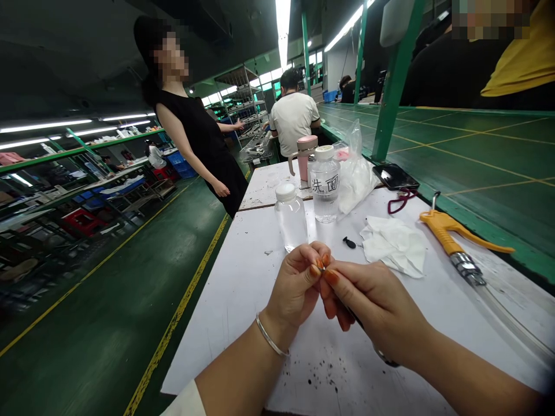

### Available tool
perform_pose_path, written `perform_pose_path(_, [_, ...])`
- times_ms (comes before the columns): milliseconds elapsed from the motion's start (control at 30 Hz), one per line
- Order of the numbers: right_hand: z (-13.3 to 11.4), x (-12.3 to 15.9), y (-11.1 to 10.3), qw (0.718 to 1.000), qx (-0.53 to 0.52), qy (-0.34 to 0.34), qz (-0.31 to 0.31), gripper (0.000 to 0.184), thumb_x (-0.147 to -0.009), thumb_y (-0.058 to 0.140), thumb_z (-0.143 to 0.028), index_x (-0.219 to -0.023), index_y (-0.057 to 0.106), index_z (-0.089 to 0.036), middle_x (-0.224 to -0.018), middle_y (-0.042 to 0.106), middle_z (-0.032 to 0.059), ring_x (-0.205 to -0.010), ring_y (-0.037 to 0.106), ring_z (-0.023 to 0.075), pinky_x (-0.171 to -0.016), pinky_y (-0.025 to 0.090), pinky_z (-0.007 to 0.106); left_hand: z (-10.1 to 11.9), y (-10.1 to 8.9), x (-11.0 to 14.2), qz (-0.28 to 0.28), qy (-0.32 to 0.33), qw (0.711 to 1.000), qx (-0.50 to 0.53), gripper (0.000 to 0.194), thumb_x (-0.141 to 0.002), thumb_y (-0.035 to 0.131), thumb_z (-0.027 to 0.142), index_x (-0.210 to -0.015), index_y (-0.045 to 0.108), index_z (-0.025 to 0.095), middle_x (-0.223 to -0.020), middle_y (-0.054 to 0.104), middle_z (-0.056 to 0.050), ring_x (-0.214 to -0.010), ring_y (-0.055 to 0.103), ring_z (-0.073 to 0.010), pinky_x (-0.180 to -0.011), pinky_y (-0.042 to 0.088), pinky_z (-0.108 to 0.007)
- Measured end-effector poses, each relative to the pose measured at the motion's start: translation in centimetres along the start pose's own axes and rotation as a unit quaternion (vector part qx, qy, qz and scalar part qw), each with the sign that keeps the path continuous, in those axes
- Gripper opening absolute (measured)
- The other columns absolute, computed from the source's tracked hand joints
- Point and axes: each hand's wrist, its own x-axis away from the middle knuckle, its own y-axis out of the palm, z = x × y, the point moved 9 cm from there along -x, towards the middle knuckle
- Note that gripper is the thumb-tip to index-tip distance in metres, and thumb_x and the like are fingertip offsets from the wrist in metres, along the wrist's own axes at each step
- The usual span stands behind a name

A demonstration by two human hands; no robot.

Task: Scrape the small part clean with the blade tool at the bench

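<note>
My left hand (297,286) and my right hand (373,309) meet above a white work table (229,312), fingertips together on a tiny pale part (323,269), too small to identify. My right palm also grips a slim dark tool (385,361), mostly hidden by the fingers. Beyond my hands stand a clear bottle with a white cap (290,218) and a labelled clear bottle (325,190). A small black piece (349,242) lies near a crumpled white tissue (392,245). To the right rests a yellow air blow gun (451,237).
A pink tumbler (306,156), a plastic bag (355,179) and a phone (394,176) stand at the table's far end. A standing person (199,127) is close to its left edge. A green bench (468,150) runs along the right, and a seated person (293,118) is ahead.
</note>
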Motion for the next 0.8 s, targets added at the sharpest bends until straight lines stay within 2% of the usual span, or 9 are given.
perform_pose_path(333, [0.44,0.15,0.03,1.000,0.007,0.003,0.003,0.045,-0.104,0.038,-0.032,-0.066,0.059,-0.018,-0.051,0.058,-0.0022,-0.045,0.055,0.0091,-0.048,0.042,0.020,-0.10,0.03,0.07,0.006,-0.004,1.000,0.006,0.036,-0.073,0.083,0.034,-0.066,0.052,0.017,-0.081,0.049,0.002,-0.064,0.051,-0.0059,-0.060,0.046,-0.019])
perform_pose_path(533, [0.37,0.10,-0.04,0.999,0.043,0.006,0.001,0.046,-0.103,0.037,-0.032,-0.065,0.058,-0.019,-0.049,0.058,-0.0018,-0.045,0.055,0.0097,-0.048,0.042,0.021,-0.02,-0.01,0.06,0.008,-0.004,1.000,-0.004,0.036,-0.073,0.084,0.035,-0.066,0.054,0.017,-0.082,0.049,0.001,-0.068,0.052,-0.0070,-0.065,0.047,-0.020])
perform_pose_path(800, [-0.05,0.01,-0.03,0.999,0.032,-0.006,0.001,0.046,-0.103,0.039,-0.031,-0.064,0.059,-0.019,-0.048,0.056,-0.0028,-0.044,0.055,0.0092,-0.048,0.042,0.021,-0.21,-0.44,0.05,0.026,-0.012,1.000,-0.011,0.039,-0.069,0.086,0.035,-0.064,0.052,0.017,-0.084,0.049,0.001,-0.070,0.054,-0.0079,-0.065,0.050,-0.022])
